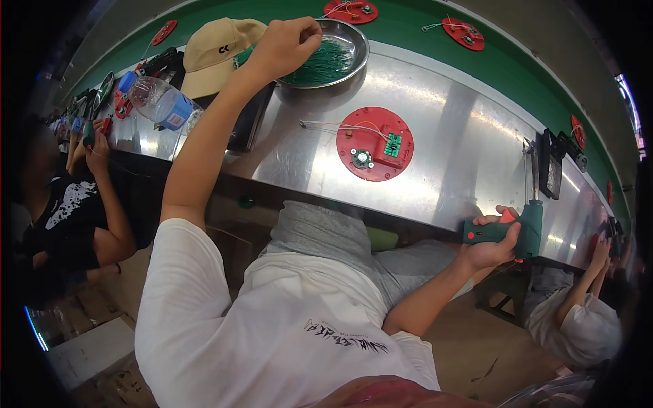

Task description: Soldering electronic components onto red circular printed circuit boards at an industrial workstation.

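My left hand (286,44) reaches out to a round metal bowl (361,42) at the far side of the steel table (462,136); its fingertips are pinched together in the heap of thin green wires (326,62) that fills the bowl. At the table's near edge, my right hand (491,246) grips a green electric screwdriver (524,231) with an orange trigger. Between the two hands a red plastic disc (374,144) lies flat, carrying a small green circuit board and a round part, with thin wires (326,126) trailing to its left.
A tan cap (218,51), a plastic water bottle (160,102) and a black box (248,122) lie left of the bowl. More red discs (462,32) sit on the green belt (517,68) behind. People work at both sides: one on the left (75,204), another on the right (585,313).
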`<act>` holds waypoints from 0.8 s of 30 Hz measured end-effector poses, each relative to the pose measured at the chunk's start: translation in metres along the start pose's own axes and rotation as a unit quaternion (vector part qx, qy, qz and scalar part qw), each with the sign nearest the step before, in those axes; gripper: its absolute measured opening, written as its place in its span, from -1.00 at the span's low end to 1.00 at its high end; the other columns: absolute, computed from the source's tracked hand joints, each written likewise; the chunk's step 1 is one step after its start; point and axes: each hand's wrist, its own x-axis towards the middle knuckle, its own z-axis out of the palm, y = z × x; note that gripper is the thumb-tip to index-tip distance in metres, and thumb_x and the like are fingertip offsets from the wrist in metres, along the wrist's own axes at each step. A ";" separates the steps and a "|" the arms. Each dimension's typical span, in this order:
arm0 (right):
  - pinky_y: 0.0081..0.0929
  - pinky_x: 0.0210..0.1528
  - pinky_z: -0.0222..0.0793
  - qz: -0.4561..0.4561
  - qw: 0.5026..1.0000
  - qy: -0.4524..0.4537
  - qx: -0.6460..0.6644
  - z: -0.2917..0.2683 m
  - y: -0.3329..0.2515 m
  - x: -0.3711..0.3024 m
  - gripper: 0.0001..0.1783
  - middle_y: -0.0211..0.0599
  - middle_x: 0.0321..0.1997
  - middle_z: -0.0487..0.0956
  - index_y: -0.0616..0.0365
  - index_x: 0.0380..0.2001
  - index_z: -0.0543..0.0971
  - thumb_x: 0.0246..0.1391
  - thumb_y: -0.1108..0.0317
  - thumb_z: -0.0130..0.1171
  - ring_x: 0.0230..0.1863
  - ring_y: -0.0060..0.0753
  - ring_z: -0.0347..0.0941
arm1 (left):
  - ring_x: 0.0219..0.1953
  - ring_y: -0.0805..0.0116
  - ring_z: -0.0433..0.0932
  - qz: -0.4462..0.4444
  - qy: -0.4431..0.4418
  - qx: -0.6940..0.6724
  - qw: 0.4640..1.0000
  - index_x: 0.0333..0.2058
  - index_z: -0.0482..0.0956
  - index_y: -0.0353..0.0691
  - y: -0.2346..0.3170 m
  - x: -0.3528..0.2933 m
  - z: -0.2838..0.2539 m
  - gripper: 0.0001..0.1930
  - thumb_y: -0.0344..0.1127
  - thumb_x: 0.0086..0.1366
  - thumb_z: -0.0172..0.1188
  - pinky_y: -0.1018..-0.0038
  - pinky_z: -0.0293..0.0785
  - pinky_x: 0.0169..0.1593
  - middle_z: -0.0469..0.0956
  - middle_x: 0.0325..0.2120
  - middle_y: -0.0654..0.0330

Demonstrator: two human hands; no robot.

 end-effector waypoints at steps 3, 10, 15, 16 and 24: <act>-0.43 -0.60 0.39 0.000 1.000 -0.006 0.001 -0.001 0.001 0.000 -0.57 -0.07 -0.43 0.56 0.39 -0.18 0.49 0.29 0.15 -0.11 -0.68 -0.42 0.41 | -0.34 0.23 0.60 0.054 -0.010 0.030 0.998 -0.30 0.63 -0.31 0.000 0.000 0.003 -0.84 -0.34 0.22 0.24 0.39 0.50 -0.19 0.63 -0.42 0.10; -0.43 -0.59 0.39 0.005 1.000 -0.014 0.004 -0.006 0.005 0.001 -0.55 -0.04 -0.41 0.55 0.40 -0.18 0.49 0.30 0.13 -0.12 -0.68 -0.41 0.41 | -0.16 0.02 0.53 0.097 -0.077 0.106 0.987 -0.38 0.67 -0.27 -0.012 -0.001 0.027 -0.85 -0.34 0.17 0.19 0.18 0.45 0.01 0.57 -0.31 0.01; -0.46 -0.60 0.38 -0.009 1.000 -0.018 0.003 -0.002 0.001 0.000 -0.55 -0.01 -0.36 0.54 0.42 -0.18 0.48 0.30 0.13 -0.10 -0.68 -0.41 0.41 | -0.14 0.04 0.50 0.096 -0.105 0.148 0.979 -0.31 0.57 -0.32 -0.017 0.002 0.029 -0.85 -0.34 0.22 0.19 0.23 0.42 0.00 0.51 -0.29 0.03; -0.47 -0.61 0.38 -0.009 1.000 -0.021 0.003 -0.001 -0.001 0.000 -0.55 0.00 -0.34 0.54 0.42 -0.18 0.48 0.30 0.14 -0.10 -0.68 -0.41 0.41 | -0.14 0.04 0.50 0.098 -0.105 0.147 0.979 -0.31 0.57 -0.32 -0.016 0.002 0.028 -0.85 -0.34 0.22 0.19 0.23 0.42 0.00 0.51 -0.29 0.03; -0.49 -0.65 0.38 -0.021 0.994 -0.105 0.017 -0.003 -0.013 -0.007 -0.55 0.08 -0.25 0.56 0.46 -0.09 0.43 0.23 0.18 0.00 -0.67 -0.39 0.45 | -0.27 0.13 0.58 0.180 0.059 -0.019 0.982 -0.25 0.57 -0.34 0.055 -0.016 -0.006 -0.87 -0.39 0.34 0.14 0.34 0.47 -0.17 0.58 -0.33 0.04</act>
